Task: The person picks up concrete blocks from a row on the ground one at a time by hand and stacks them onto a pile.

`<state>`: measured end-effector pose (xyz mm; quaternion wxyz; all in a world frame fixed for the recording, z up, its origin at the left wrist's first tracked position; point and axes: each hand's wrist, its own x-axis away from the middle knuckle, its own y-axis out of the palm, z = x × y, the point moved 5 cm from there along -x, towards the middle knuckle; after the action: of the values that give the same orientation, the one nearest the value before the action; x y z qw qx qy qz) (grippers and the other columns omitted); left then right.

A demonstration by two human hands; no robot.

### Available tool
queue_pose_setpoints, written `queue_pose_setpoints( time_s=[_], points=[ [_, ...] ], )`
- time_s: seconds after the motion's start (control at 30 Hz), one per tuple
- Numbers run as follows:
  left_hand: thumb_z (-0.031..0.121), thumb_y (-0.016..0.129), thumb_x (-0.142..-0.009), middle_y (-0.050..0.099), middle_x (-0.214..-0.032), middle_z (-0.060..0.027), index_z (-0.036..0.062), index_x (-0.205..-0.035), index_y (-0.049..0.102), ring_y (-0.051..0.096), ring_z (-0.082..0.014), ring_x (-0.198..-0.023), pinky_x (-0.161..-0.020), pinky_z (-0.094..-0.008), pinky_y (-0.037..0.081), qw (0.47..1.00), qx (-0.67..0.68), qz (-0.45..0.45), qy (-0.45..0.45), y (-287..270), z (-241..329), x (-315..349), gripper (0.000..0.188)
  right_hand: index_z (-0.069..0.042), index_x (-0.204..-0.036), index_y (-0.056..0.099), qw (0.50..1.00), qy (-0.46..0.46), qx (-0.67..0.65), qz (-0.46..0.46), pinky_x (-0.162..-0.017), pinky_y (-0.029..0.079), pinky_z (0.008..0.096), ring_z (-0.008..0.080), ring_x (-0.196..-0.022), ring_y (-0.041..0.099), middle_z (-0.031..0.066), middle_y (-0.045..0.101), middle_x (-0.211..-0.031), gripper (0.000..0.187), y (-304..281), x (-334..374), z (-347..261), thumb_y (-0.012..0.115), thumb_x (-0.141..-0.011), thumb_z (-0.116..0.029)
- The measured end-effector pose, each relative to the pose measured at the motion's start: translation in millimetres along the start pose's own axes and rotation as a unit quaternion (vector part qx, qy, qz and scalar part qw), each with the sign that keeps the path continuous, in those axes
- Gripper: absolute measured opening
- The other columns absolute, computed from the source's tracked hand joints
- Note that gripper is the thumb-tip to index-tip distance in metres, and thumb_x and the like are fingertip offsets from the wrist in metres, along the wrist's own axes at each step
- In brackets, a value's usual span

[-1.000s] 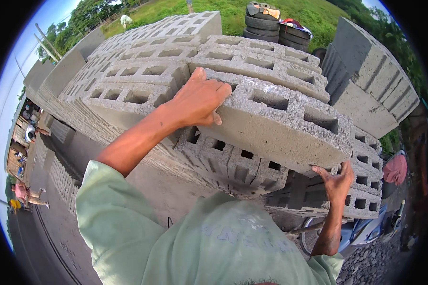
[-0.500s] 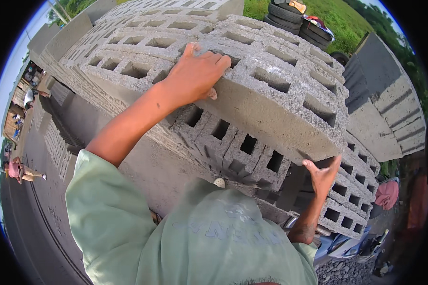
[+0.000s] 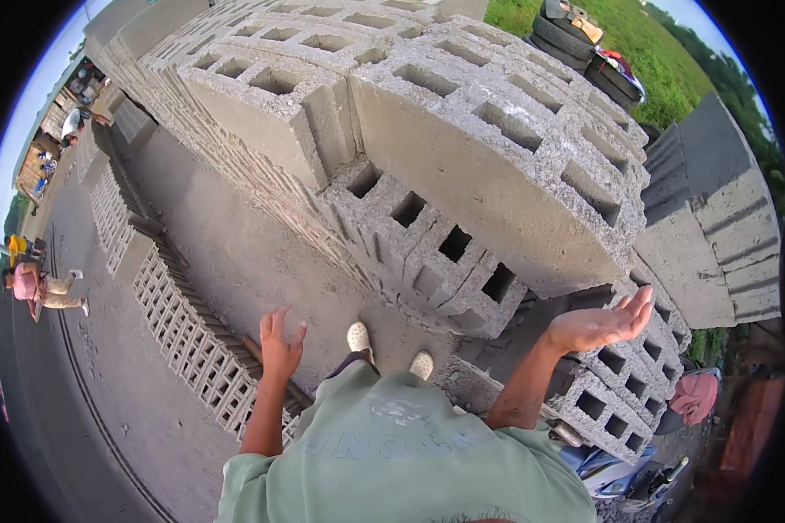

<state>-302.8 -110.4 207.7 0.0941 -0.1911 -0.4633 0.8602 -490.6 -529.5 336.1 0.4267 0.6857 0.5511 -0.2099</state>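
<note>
A long grey hollow concrete block (image 3: 488,196) lies along the near edge of the stack's top layer, its smooth side facing me. Below it, hollow blocks (image 3: 427,231) show square openings. My left hand (image 3: 281,346) hangs well away from the stack, over the ground to the left, holding nothing, its fingers apart. Palm up, my right hand (image 3: 604,325) is open and bare just below the right end of the long block. Whether it touches the blocks behind it I cannot tell.
On the left, a row of hollow blocks (image 3: 183,314) stands on the ground. Large grey slabs (image 3: 711,218) lean at the right, with stacked tyres (image 3: 563,39) beyond. A person in pink (image 3: 28,286) stands by the road. A motorbike (image 3: 615,479) is at lower right.
Both hands have let go of the long block. My left hand has dropped down and away from its top; my right has turned palm up beside its right end. The view has shifted.
</note>
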Motion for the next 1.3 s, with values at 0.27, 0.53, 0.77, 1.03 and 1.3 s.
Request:
queue_pose_setpoints(
  time_s=[0.27, 0.53, 0.77, 1.03, 1.3],
  points=[
    [0.022, 0.063, -0.079, 0.054, -0.1, -0.0189, 0.0034, -0.105, 0.055, 0.048, -0.036, -0.096, -0.084, -0.0432, 0.039, 0.997, 0.03, -0.015, -0.063, 12.9, -106.0, 18.8, 0.033, 0.007, -0.127, 0.027, 0.975, -0.126, 0.179, -0.027, -0.105, 0.02, 0.0439, 0.0326, -0.123, 0.032, 0.0222, 0.034, -0.128, 0.075, 32.0, -0.1, -7.5, 0.031, -0.088, -0.057],
    [0.023, 0.062, -0.079, 0.058, -0.094, -0.0169, 0.0056, -0.086, 0.065, 0.052, -0.0346, -0.092, -0.079, -0.0428, 0.043, 0.989, 0.082, 0.036, -0.12, -50.7, -239.8, -8.7, 0.019, 0.004, -0.084, 0.058, 0.991, 0.001, 0.133, 0.025, -0.064, 0.048, 0.024, 0.0143, -0.071, 0.056, 0.0088, 0.06, -0.078, 0.017, 40.8, 100.9, -127.7, 0.068, -0.079, -0.01],
    [0.017, 0.063, -0.072, 0.056, -0.101, -0.0135, 0.0101, -0.087, 0.066, 0.051, -0.0331, -0.1, -0.081, -0.0433, 0.044, 0.976, 0.021, 0.009, -0.214, -94.3, -349.3, 33.6, 0.017, 0.001, -0.082, 0.065, 0.905, 0.211, 0.084, -0.359, -0.045, 0.037, 0.0233, 0.0085, -0.047, 0.046, 0.0046, 0.055, -0.055, 0.024, 205.1, 288.5, -163.5, 0.062, -0.084, -0.023],
    [0.015, 0.065, -0.072, 0.062, -0.089, -0.0152, 0.0059, -0.091, 0.065, 0.058, -0.0333, -0.086, -0.079, -0.0383, 0.047, 0.963, 0.05, 0.024, -0.262, -125.7, -414.7, -11.6, 0.021, -0.004, -0.05, 0.04, 0.776, 0.282, -0.175, -0.537, -0.04, 0.028, 0.024, 0.0101, -0.039, 0.036, 0.0028, 0.037, -0.043, 0.054, 400.0, 473.1, -193.6, 0.037, -0.094, -0.036],
    [0.028, 0.058, -0.075, 0.063, -0.09, -0.0178, 0.0063, -0.089, 0.066, 0.06, -0.0343, -0.088, -0.078, -0.0393, 0.048, 0.822, 0.036, 0.038, -0.567, -115.4, -571.1, 26.7, 0.027, -0.008, -0.05, 0.036, 0.587, 0.419, -0.297, -0.626, -0.046, 0.035, 0.0249, 0.0138, -0.044, 0.04, 0.0037, 0.04, -0.047, 0.054, 604.8, 656.3, -192.1, 0.037, -0.093, -0.04]
  ],
)
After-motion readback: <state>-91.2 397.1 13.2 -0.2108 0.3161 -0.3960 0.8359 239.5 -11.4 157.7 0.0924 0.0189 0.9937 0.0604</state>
